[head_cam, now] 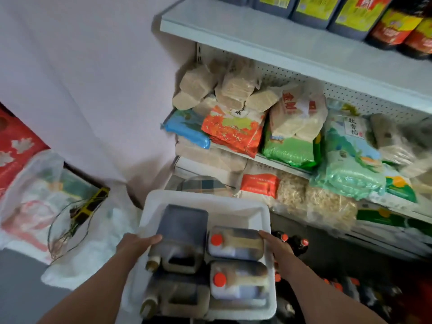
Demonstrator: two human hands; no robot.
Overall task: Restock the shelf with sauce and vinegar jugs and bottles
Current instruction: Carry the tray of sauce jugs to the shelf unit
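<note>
In the near middle of the room, a white tray [243, 210] is held out in front of the shelves, and four jugs lie on their sides in it. The left hand [138, 243] grips the tray's left rim, with the fingers curled over onto the big dark jug [182, 235]. The right hand [274, 245] grips the right rim, its fingers against the orange-capped jug [236, 242]. A second orange-capped jug [238, 282] lies nearer, just beside the first, and another dark jug [175, 293] lies near left under the big one's neck.

On the floor to the right of the tray stand dark bottles [297, 244] with orange caps, partly hidden by the right arm. Far right, the top shelf [268, 36] carries a row of dark jugs with yellow labels [355, 12] and, further right, ones with red labels. The shelf below is piled with rice bags [292, 141] and pale noodle packs [236, 85]. To the left, by the wall, a clear plastic bag [35, 183] lies against a red box [14, 146].
</note>
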